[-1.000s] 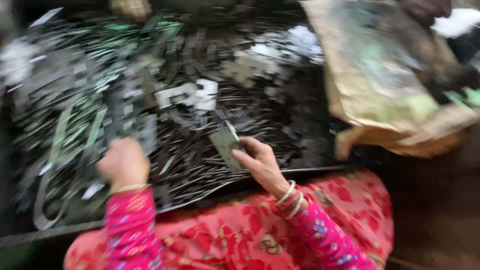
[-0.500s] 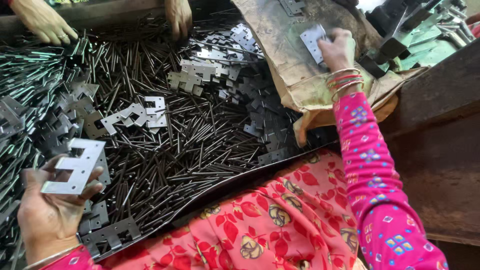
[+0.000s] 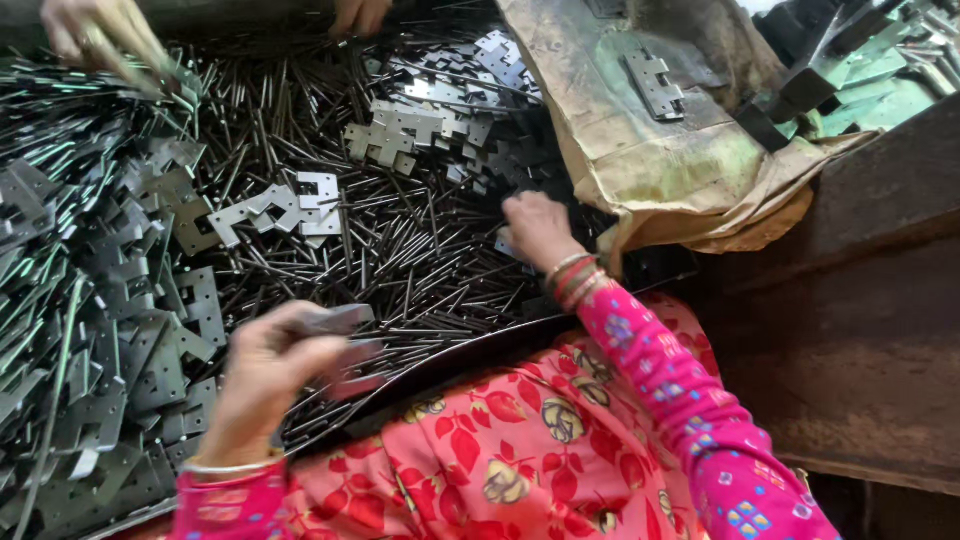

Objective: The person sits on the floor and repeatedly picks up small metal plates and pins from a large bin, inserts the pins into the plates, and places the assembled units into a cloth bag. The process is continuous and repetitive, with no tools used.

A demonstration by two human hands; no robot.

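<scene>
Hinge plates and thin dark pins cover the black tray [image 3: 640,268] across the head view, from the left edge to the centre; the left hand [image 3: 262,375], low and left of centre, is blurred, its fingers [image 3: 300,322] curled round a grey hinge plate [image 3: 345,320] that juts out to the right past the fingertips, with a second blurred plate just beneath it; the right hand [image 3: 538,228], at the centre of the frame, lies palm down on the heap of pins [image 3: 420,250], fingers bent into the pile, and whether they pinch anything I cannot tell; bangles ring that wrist above a pink patterned sleeve; a worn brown sack [image 3: 660,160] fills the upper right, one hinge plate [image 3: 652,84] lying flat on it; another person's hands [image 3: 95,30] work at the upper left edge.
</scene>
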